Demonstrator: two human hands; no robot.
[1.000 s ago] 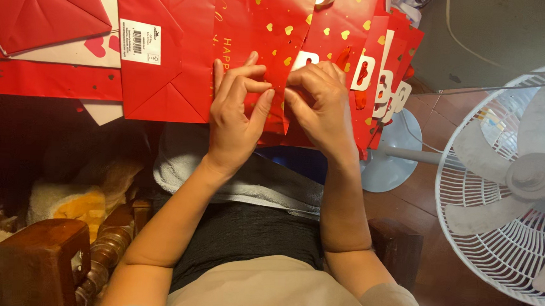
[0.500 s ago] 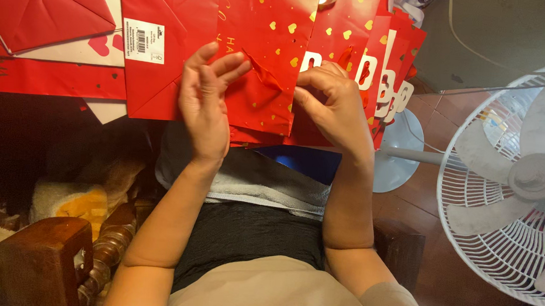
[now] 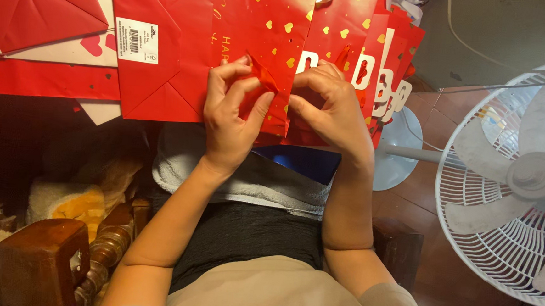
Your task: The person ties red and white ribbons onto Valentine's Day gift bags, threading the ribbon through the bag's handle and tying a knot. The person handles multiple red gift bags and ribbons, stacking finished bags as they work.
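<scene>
Head view, single frame, logged remotely. I recorded both hands at work on one red bag (image 3: 265, 20) from a fanned stack (image 3: 379, 59) lying across the lap.

Item 1, left hand (image 3: 231, 122): closed in a pinch, thumb and fingers gripping a small glossy red flap (image 3: 263, 77) standing up from the bag's face.

Item 2, right hand (image 3: 329, 106): curled, fingertips pressed on the same bag just beside the flap; I could not tell whether it gripped the paper or only pinned it.

Item 3, bag: flat, glossy red, scattered gold hearts, gold lettering along one side, a diagonal crease at the folded base. It lay topmost, overlapping like bags with white cut-out tags.

Item 4, surroundings: more red bags (image 3: 42, 0) to the left, one carrying a white barcode label (image 3: 137, 40); a blue sheet (image 3: 303, 161) under the stack; a white fan (image 3: 523, 181) close on the right; a carved wooden armrest (image 3: 45, 265) lower left.

Risk, in my judgement: the thin flap could tear or crease crookedly if pinched too hard, and the slick stack could slide off the lap. If running, the fan could lift loose bags.
</scene>
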